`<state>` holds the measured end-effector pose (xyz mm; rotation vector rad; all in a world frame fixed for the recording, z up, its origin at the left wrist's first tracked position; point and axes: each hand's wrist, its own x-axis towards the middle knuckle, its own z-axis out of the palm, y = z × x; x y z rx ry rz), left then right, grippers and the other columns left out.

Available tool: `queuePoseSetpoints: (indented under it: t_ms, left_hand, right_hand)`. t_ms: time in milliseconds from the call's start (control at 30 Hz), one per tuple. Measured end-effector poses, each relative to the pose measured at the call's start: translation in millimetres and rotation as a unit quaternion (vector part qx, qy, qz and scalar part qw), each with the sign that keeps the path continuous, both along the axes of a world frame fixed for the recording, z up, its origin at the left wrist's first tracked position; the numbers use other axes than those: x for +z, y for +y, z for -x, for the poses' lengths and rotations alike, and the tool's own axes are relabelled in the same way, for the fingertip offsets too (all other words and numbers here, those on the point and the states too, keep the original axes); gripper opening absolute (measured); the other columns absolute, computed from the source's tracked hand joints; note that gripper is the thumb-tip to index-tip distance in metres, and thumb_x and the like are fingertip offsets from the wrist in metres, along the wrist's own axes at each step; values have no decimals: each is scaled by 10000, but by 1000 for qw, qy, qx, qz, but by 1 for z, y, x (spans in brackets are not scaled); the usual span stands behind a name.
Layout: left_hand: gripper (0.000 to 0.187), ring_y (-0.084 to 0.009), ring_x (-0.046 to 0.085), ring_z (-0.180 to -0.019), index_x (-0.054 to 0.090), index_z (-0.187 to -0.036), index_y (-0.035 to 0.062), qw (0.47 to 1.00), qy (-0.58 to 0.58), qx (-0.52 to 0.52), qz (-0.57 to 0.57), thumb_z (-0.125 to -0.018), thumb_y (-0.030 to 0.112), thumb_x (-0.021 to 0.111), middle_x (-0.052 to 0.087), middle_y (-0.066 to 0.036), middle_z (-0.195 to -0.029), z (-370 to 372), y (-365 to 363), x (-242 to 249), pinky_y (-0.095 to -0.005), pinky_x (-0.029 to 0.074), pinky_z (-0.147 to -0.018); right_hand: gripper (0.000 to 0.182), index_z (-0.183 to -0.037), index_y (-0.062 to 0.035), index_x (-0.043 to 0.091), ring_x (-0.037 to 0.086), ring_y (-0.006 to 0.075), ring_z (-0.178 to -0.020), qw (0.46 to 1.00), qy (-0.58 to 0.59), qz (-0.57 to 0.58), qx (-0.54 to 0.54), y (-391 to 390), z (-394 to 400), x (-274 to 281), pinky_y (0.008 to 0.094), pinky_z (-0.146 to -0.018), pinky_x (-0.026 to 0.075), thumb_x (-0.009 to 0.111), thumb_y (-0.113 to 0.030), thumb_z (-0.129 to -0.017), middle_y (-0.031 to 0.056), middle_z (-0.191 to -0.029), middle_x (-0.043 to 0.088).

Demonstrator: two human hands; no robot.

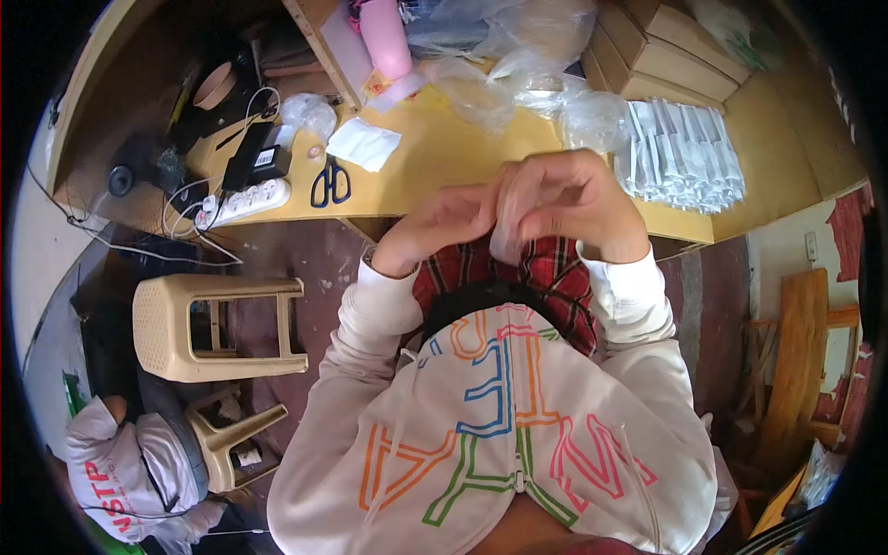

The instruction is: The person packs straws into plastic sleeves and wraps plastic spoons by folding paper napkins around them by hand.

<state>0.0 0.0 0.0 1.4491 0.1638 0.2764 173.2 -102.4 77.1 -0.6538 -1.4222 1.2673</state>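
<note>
Both hands meet over the table's front edge, above the red plaid cloth on the lap. My left hand (439, 225) has its fingers closed at the near side of a small clear plastic piece (506, 227). My right hand (578, 199) is curled, its fingertips on the upper part of the same piece, which is blurred. To the right, several white-and-clear plastic packets (684, 157) lie in a row. Dark-handled scissors (331, 184) and a white paper (363, 143) rest on the table (412, 129) to the left.
Clear plastic bags (518, 46) and cardboard boxes (675, 51) stand at the back. A power strip (242, 203) with cables is at the left edge. Below are a beige stool (217, 328) and another person (139, 467) at lower left. A pink object (384, 39) stands behind.
</note>
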Motion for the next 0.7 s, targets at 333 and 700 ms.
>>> queuePoseSetpoints:
  t_ms: [333,700]
  left_hand:
    - [205,-167,616,-883,609,-977,7,983,-129,-83,100,-808,79,699,637,-72,-943,-28,-22,-2,-285,470,-791]
    - [190,-176,666,-858,611,-1033,-56,967,-90,238,26,-878,53,626,674,-116,-930,-18,-27,18,-261,523,-769]
  right_hand:
    - [345,-1061,40,567,605,219,-904,995,84,22,55,2,-14,-12,327,-799,465,697,-146,-802,143,-966,622]
    - [381,-1198,43,531,605,132,-946,951,11,23,-307,-3,2,-46,254,-794,489,656,-37,-846,111,-1082,618]
